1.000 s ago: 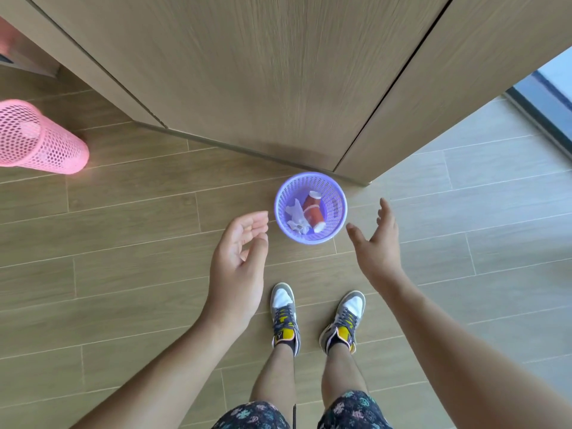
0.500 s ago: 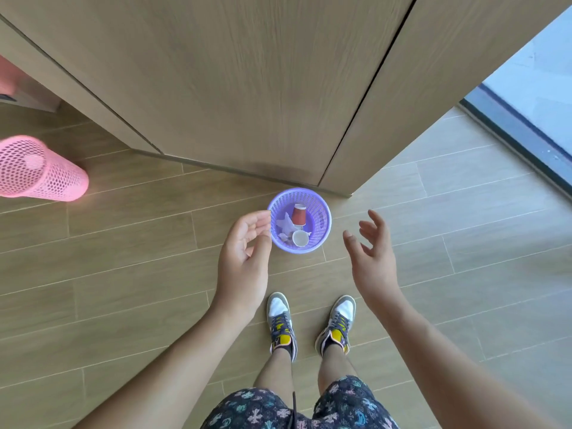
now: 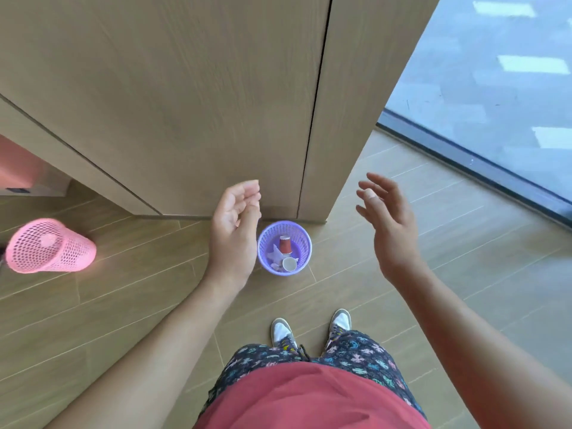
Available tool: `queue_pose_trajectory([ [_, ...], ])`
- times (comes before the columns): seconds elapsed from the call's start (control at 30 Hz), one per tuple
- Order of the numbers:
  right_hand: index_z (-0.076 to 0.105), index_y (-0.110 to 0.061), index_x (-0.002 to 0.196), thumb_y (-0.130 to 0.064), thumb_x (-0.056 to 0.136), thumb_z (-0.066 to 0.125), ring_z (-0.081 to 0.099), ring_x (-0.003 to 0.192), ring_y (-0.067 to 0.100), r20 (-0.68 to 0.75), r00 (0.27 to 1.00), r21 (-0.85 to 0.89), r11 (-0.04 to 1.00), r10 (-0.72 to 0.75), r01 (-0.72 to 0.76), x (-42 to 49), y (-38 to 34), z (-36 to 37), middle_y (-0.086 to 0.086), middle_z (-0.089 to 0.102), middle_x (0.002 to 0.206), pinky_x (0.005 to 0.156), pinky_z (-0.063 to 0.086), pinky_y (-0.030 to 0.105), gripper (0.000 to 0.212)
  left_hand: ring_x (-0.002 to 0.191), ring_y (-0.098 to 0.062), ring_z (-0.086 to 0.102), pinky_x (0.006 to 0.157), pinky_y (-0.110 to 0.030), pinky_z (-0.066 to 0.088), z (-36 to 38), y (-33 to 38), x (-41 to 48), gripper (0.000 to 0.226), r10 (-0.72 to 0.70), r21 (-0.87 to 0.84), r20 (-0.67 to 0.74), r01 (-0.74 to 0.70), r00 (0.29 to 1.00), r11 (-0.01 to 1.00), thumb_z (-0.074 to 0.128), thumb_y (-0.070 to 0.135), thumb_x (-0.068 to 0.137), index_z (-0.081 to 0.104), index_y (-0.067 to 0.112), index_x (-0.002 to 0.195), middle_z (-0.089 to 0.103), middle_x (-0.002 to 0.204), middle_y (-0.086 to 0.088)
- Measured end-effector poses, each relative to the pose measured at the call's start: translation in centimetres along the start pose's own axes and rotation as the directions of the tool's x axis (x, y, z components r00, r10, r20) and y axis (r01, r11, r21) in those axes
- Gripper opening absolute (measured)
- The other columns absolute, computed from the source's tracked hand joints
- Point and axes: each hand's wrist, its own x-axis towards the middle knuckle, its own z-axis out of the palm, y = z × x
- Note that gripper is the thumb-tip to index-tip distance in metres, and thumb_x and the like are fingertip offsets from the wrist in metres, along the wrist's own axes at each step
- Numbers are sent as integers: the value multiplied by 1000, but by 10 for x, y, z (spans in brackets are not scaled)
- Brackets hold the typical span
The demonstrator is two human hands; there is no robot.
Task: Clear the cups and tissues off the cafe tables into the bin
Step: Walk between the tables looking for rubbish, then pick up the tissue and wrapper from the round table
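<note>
Hovering above the floor: left hand [image 3: 235, 233], loosely curled, empty; right hand [image 3: 391, 230], fingers spread, empty. Below, between them: purple bin [image 3: 306, 243], holding red cup [image 3: 285, 244], white cup [image 3: 289, 264], tissues [image 3: 275, 254]. Advice: check nothing missed the rim, then fetch more

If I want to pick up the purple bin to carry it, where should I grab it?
Probably best to take the purple bin by its top rim, reaching down from above on the near side. It stands upright, mouth open, so the rim is free, while the wooden wall sits close behind it. The red cup and tissues lie low inside, out of the way.
</note>
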Motion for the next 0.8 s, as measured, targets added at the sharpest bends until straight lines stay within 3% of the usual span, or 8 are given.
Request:
queue_pose_trajectory([
  [0.17, 65, -30, 119, -29, 96, 58, 68, 116, 14, -44, 996, 55, 995, -79, 82, -16, -30, -14, -14, 76, 110, 103, 55, 39, 24, 118, -13, 64, 91, -31, 53, 15, 27, -7, 25, 57, -49, 54, -54, 997, 997, 49, 18, 94, 65, 26, 112, 68, 119, 11],
  [0.4, 65, -32, 122, -50, 86, 63, 66, 123, 23, -160, 982, 79, 990, -99, 113, -36, -46, -48, 1, 72, 124, 104, 55, 47, 40, 119, -14, 65, 100, -40, 54, 57, 48, -20, 25, 95, -39, 195, -89, 976, 995, 50, 19, 95, 66, 29, 112, 70, 115, 15],
  [0.67, 64, -28, 127, -50, 85, 64, 65, 123, 23, -363, 922, 93, 980, -132, 177, -78, -45, -135, 1, 71, 124, 101, 56, 45, 47, 115, -9, 65, 107, -50, 50, 139, 59, -62, 26, 109, -17, 417, -112, 902, 994, 51, 19, 94, 66, 21, 115, 70, 110, 20],
  [0.8, 64, -27, 128, -46, 88, 64, 65, 123, 22, -492, 862, 86, 979, -120, 185, -125, -37, -203, 3, 70, 126, 101, 56, 44, 44, 113, -10, 64, 104, -50, 52, 198, 54, -108, 31, 91, -6, 537, -105, 839, 995, 52, 20, 92, 66, 14, 119, 69, 112, 12],
])
